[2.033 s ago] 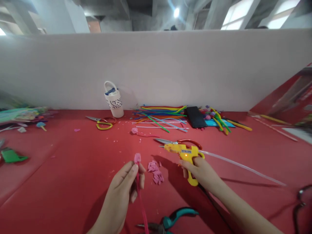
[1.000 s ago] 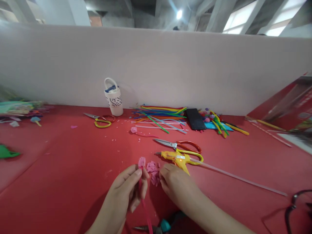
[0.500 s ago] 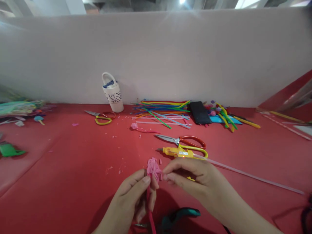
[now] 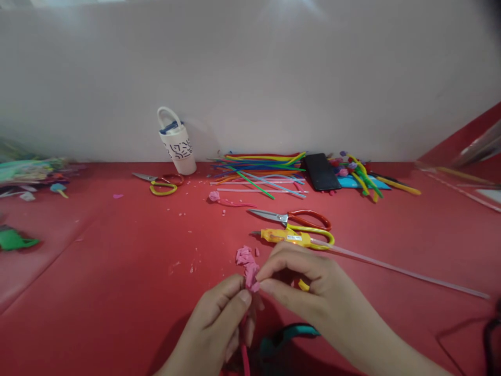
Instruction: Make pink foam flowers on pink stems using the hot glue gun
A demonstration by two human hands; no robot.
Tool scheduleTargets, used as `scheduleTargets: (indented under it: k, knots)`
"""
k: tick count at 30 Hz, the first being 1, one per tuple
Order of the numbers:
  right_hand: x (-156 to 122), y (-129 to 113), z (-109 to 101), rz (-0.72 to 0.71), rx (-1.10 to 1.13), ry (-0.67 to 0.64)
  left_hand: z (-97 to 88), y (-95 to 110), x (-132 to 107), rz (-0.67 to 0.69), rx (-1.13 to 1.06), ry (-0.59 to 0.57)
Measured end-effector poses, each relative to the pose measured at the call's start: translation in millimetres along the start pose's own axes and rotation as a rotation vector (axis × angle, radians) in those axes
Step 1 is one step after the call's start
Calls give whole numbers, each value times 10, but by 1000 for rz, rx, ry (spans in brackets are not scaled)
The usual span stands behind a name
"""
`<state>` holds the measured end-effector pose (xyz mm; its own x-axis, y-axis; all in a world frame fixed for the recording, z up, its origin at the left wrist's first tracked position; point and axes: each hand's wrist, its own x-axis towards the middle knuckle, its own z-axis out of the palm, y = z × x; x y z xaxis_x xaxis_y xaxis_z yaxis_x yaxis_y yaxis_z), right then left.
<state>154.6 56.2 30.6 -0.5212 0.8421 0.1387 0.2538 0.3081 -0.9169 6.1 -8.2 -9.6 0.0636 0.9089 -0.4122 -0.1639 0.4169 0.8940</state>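
Between the thumb and fingers of my left hand (image 4: 221,316) is a dark pink stem (image 4: 245,359), looking like a pipe cleaner, topped by a lumpy pink flower head (image 4: 251,272). My right hand (image 4: 309,287) is closed in a pinch at the flower head's right side; a small pink piece seems to be at its fingertips, partly hidden. Just beyond lies a small heap of cut pink pieces (image 4: 243,255) on the red table. A yellow glue gun (image 4: 284,237) with a long clear glue stick (image 4: 407,275) rests past my right hand.
Scissors (image 4: 301,216) lie behind the glue gun, and another pair (image 4: 160,185) sits near the white tumbler (image 4: 178,149). Colored pipe cleaners (image 4: 262,167), a black phone (image 4: 322,172) and a finished pink flower (image 4: 214,196) are farther back. A teal-handled tool (image 4: 289,334) lies close to me.
The flower head has shifted slightly right, away from the heap of pink pieces. My right fingertips now touch its side. The view has tilted down a little.
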Motion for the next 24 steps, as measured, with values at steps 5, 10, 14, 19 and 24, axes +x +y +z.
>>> scheduleTargets:
  k: [5,10,14,19,24]
  knots:
    - [-16,16,34,-5,-106,20,35,49,-24,68,123,33]
    - [-35,21,37,-40,-166,21,77,67,-59,115,187,119]
    - [-61,29,43,-78,-210,24,71,56,-57,211,282,137]
    - [-109,32,58,-201,-263,67,10,70,-31,332,420,144]
    - [-179,-12,14,-399,-315,121,0,108,-59,380,411,189]
